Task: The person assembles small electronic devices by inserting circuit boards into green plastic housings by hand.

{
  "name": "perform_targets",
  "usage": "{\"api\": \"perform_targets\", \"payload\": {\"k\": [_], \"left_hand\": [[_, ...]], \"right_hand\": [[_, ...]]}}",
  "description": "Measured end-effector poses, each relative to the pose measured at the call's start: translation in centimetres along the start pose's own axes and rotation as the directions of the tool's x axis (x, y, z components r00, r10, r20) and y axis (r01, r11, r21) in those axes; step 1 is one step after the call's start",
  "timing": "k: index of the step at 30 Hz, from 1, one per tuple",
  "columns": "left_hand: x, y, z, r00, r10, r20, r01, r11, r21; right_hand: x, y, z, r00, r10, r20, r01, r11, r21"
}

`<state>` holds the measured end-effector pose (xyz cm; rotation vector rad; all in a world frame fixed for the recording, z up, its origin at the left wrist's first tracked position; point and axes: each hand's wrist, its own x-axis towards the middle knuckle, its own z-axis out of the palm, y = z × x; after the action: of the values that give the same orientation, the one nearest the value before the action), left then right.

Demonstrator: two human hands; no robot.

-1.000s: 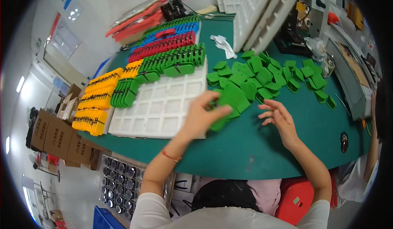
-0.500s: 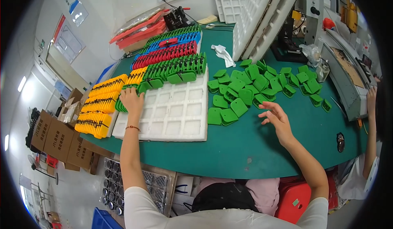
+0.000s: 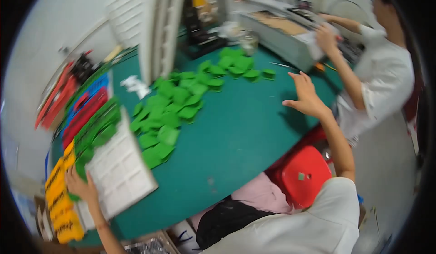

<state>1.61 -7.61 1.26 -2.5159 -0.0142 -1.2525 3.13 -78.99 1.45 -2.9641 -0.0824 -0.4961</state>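
Observation:
My left hand (image 3: 82, 187) rests at the left side of a white gridded foam tray (image 3: 125, 172), against green plastic pieces (image 3: 84, 157) standing in rows there. Its fingers are smeared by motion, and I cannot tell whether they grip a piece. My right hand (image 3: 307, 95) is held over the right part of the green table, fingers spread and nothing in them, its shadow beside it. Between the hands lies a loose heap of green bent plastic pieces (image 3: 169, 111), well apart from my right hand.
Yellow pieces (image 3: 56, 192) stand in rows left of the tray; red pieces (image 3: 91, 115) and blue ones lie behind. Tall white foam sheets (image 3: 156, 31) stand at the back. A co-worker (image 3: 381, 68) works at a grey machine (image 3: 277, 40) on the right. A red stool (image 3: 304, 177) is below the edge.
The view has swung to the right and blurred. My right hand has moved from beside the green heap toward the table's right edge. My left hand stays by the tray's left side.

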Motion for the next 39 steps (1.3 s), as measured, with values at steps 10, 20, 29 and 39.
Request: {"api": "perform_targets", "payload": {"k": [10,20,29,39], "left_hand": [[2.8,23.4,-10.3,0.927,0.375,-0.005,-0.263,0.642,-0.72],[-0.2,29.7,-8.5,0.482,0.689,0.541,0.872,-0.441,-0.214],[-0.9,28.3,-7.0,0.54,0.436,0.72,0.816,-0.481,-0.321],[0.2,28.1,-7.9,0.532,0.446,0.719,0.752,-0.64,-0.16]], "right_hand": [[-4.1,6.1,4.2,0.921,0.347,-0.176,-0.296,0.919,0.261],[-1.1,-19.3,2.1,0.715,-0.69,-0.116,0.593,0.51,0.623],[1.5,-22.1,4.4,0.559,-0.821,0.113,0.475,0.429,0.769],[1.1,-21.8,6.7,0.672,-0.704,-0.229,0.656,0.424,0.624]]}}
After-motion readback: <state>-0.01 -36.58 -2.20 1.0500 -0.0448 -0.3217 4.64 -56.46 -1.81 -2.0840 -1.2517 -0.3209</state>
